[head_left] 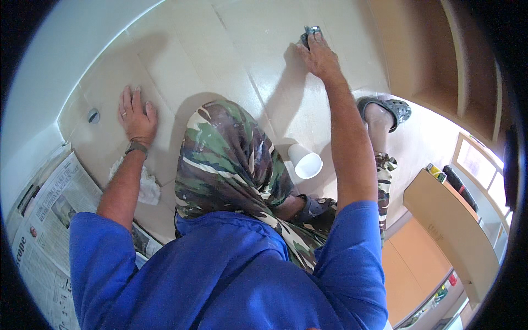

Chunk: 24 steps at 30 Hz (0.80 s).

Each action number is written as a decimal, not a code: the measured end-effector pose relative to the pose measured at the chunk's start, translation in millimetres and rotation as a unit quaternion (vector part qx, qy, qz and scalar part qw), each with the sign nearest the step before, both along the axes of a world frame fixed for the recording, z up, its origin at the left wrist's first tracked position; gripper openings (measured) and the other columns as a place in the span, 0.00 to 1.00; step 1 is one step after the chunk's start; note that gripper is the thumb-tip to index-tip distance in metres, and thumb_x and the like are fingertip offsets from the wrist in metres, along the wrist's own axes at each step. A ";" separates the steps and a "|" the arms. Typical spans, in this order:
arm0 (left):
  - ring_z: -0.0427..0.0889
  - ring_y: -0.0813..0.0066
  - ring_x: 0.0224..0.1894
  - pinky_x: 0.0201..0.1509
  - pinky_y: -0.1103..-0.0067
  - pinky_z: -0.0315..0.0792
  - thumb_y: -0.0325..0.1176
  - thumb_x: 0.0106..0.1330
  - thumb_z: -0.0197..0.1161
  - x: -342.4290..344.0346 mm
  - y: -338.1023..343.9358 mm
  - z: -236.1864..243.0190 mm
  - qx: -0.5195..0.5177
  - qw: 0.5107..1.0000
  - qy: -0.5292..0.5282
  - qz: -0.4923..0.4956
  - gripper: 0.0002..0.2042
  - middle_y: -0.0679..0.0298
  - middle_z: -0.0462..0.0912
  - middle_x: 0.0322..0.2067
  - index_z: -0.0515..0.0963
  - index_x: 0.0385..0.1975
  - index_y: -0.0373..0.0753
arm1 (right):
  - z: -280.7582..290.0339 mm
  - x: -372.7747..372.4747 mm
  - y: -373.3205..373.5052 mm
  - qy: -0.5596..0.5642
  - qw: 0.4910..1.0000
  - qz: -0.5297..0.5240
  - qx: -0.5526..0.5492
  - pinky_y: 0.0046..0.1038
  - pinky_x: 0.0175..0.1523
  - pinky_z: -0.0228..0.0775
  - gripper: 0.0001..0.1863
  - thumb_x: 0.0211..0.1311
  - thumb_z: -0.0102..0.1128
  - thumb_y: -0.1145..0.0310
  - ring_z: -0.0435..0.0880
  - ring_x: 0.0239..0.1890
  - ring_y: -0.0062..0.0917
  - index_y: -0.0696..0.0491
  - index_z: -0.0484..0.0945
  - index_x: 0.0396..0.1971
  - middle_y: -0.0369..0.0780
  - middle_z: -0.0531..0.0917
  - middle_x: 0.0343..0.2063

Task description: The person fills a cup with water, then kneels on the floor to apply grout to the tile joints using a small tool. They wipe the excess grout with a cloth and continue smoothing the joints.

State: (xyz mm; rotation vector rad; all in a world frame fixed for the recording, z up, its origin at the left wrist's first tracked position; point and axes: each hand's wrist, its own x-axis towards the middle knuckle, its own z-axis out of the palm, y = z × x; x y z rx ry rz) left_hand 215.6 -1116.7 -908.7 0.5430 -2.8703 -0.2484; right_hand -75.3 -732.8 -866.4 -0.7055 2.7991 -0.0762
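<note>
My left hand (pixel 136 115) lies flat on the beige tiled floor (pixel 190 52), fingers stretched out, with a ring and a wristwatch showing. It holds nothing. A round drain cover (pixel 94 115) sits in the floor to its left. Farther ahead on the right, my right hand (pixel 320 58) presses a small dark, shiny crumpled wad (pixel 311 31) against the tiles; the wad's exact kind cannot be made out. The floor there looks wet or glossy. Between my knee and right forearm, a white plastic cup (pixel 305 161) is seen with its rim tilted toward me.
Newspaper sheets (pixel 60 203) cover the floor at the lower left. A crumpled white cloth (pixel 147 188) lies beside my left forearm. My bent knee in camouflage trousers fills the middle. Open wooden shelving (pixel 434 60) stands at the right, with a wooden panel (pixel 456 231) below it.
</note>
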 end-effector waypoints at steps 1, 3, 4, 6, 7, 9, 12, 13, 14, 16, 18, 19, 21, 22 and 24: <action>0.51 0.58 0.67 0.67 0.60 0.44 0.41 0.60 0.51 0.7 0.6 -0.6 -0.007 1.000 -0.008 0.004 0.26 0.58 0.54 0.65 0.64 0.59 0.44 | 0.2 2.5 -0.3 -0.001 1.000 0.009 0.000 0.48 0.62 0.56 0.33 0.64 0.40 0.49 0.58 0.65 0.41 0.58 0.58 0.60 0.51 0.59 0.63; 0.52 0.58 0.67 0.67 0.60 0.45 0.41 0.60 0.51 4.7 -0.2 -3.5 -0.025 0.999 -0.026 0.021 0.25 0.58 0.54 0.65 0.64 0.59 0.44 | 9.1 25.9 3.3 -0.009 1.000 0.021 0.012 0.48 0.62 0.55 0.33 0.64 0.40 0.49 0.59 0.65 0.42 0.59 0.60 0.60 0.52 0.59 0.62; 0.52 0.58 0.67 0.67 0.60 0.45 0.40 0.60 0.51 2.6 -0.7 -5.2 -0.023 0.999 -0.026 0.023 0.25 0.58 0.54 0.65 0.64 0.59 0.44 | 10.2 43.5 14.5 -0.019 1.000 0.016 0.012 0.49 0.62 0.55 0.33 0.63 0.41 0.49 0.58 0.65 0.42 0.58 0.59 0.61 0.51 0.59 0.63; 0.52 0.57 0.67 0.67 0.59 0.45 0.40 0.60 0.51 1.0 0.7 -1.6 -0.022 0.999 -0.034 0.016 0.25 0.58 0.54 0.65 0.64 0.59 0.44 | 10.2 56.2 30.3 -0.025 0.998 0.023 0.051 0.46 0.63 0.56 0.33 0.63 0.42 0.50 0.59 0.65 0.42 0.57 0.57 0.62 0.51 0.59 0.63; 0.52 0.57 0.67 0.67 0.59 0.45 0.41 0.60 0.51 1.1 -0.2 -2.1 -0.022 0.999 -0.029 0.018 0.25 0.58 0.54 0.65 0.64 0.59 0.44 | 8.9 51.6 34.4 -0.024 0.998 0.023 0.049 0.45 0.63 0.57 0.33 0.64 0.42 0.51 0.59 0.65 0.42 0.57 0.57 0.62 0.51 0.59 0.63; 0.52 0.57 0.67 0.67 0.59 0.45 0.41 0.60 0.51 1.8 1.5 -2.7 -0.015 1.000 -0.020 0.013 0.25 0.58 0.54 0.65 0.64 0.59 0.44 | 0.7 31.9 26.6 0.009 0.999 0.029 0.036 0.41 0.62 0.58 0.32 0.64 0.42 0.51 0.61 0.64 0.42 0.58 0.59 0.61 0.52 0.61 0.62; 0.51 0.57 0.67 0.67 0.60 0.45 0.41 0.60 0.50 4.4 0.4 -1.5 -0.010 1.000 -0.019 0.010 0.25 0.57 0.54 0.65 0.64 0.59 0.44 | -5.8 -3.6 2.6 -0.014 0.999 -0.014 0.025 0.54 0.61 0.54 0.35 0.64 0.38 0.45 0.56 0.66 0.38 0.52 0.55 0.64 0.46 0.55 0.66; 0.51 0.57 0.67 0.67 0.60 0.45 0.41 0.60 0.50 2.8 1.0 -1.7 -0.013 1.000 -0.020 0.009 0.25 0.57 0.55 0.65 0.64 0.59 0.44 | -0.8 -4.3 3.2 -0.033 0.999 -0.016 0.026 0.54 0.61 0.54 0.35 0.64 0.39 0.46 0.56 0.66 0.38 0.52 0.54 0.64 0.46 0.55 0.66; 0.51 0.57 0.67 0.67 0.60 0.45 0.41 0.60 0.51 0.7 2.2 -1.3 -0.017 1.000 -0.022 0.009 0.25 0.57 0.55 0.65 0.64 0.59 0.44 | 5.5 -0.9 7.0 -0.053 0.998 -0.018 0.027 0.54 0.61 0.54 0.35 0.64 0.39 0.46 0.56 0.66 0.39 0.53 0.54 0.64 0.46 0.54 0.66; 0.52 0.57 0.67 0.67 0.60 0.45 0.40 0.60 0.51 -0.6 0.3 -2.4 -0.023 0.999 -0.026 0.016 0.25 0.56 0.55 0.64 0.64 0.59 0.44 | 11.3 23.0 13.8 -0.075 0.996 -0.003 0.043 0.52 0.63 0.52 0.36 0.63 0.42 0.46 0.55 0.67 0.39 0.52 0.53 0.65 0.45 0.54 0.66; 0.52 0.57 0.67 0.68 0.60 0.45 0.40 0.60 0.51 1.7 1.2 1.1 -0.025 0.999 -0.037 0.019 0.25 0.56 0.56 0.64 0.64 0.59 0.44 | 18.7 60.8 17.3 -0.087 0.992 0.019 0.086 0.50 0.64 0.50 0.36 0.62 0.43 0.47 0.53 0.68 0.38 0.53 0.52 0.65 0.45 0.53 0.67; 0.52 0.57 0.67 0.68 0.60 0.45 0.40 0.59 0.51 2.2 3.3 2.7 -0.024 0.999 -0.030 0.019 0.25 0.56 0.56 0.64 0.64 0.59 0.44 | 16.7 62.4 11.3 -0.076 0.993 0.029 0.091 0.50 0.65 0.50 0.36 0.62 0.44 0.47 0.52 0.68 0.38 0.53 0.52 0.65 0.45 0.53 0.67; 0.51 0.57 0.67 0.68 0.60 0.44 0.40 0.59 0.51 1.2 5.0 5.4 -0.021 1.000 -0.015 0.014 0.26 0.56 0.55 0.64 0.64 0.59 0.44 | 16.0 63.7 -5.5 -0.050 0.993 0.044 0.100 0.49 0.65 0.48 0.37 0.62 0.44 0.48 0.51 0.68 0.38 0.54 0.52 0.65 0.45 0.53 0.67; 0.51 0.58 0.67 0.68 0.60 0.44 0.40 0.59 0.51 0.2 3.8 4.4 -0.019 1.000 -0.016 0.012 0.26 0.57 0.56 0.64 0.64 0.59 0.44 | 12.4 58.3 -18.3 -0.036 0.996 0.044 0.073 0.48 0.66 0.48 0.37 0.62 0.44 0.48 0.51 0.68 0.37 0.54 0.52 0.65 0.45 0.52 0.67; 0.51 0.58 0.67 0.68 0.60 0.44 0.40 0.59 0.51 -1.4 3.3 -0.2 -0.015 1.000 -0.013 0.013 0.26 0.57 0.56 0.64 0.64 0.59 0.44 | 1.7 34.2 -51.3 -0.001 0.999 0.047 0.022 0.48 0.66 0.48 0.37 0.62 0.43 0.48 0.50 0.69 0.37 0.55 0.52 0.65 0.45 0.52 0.67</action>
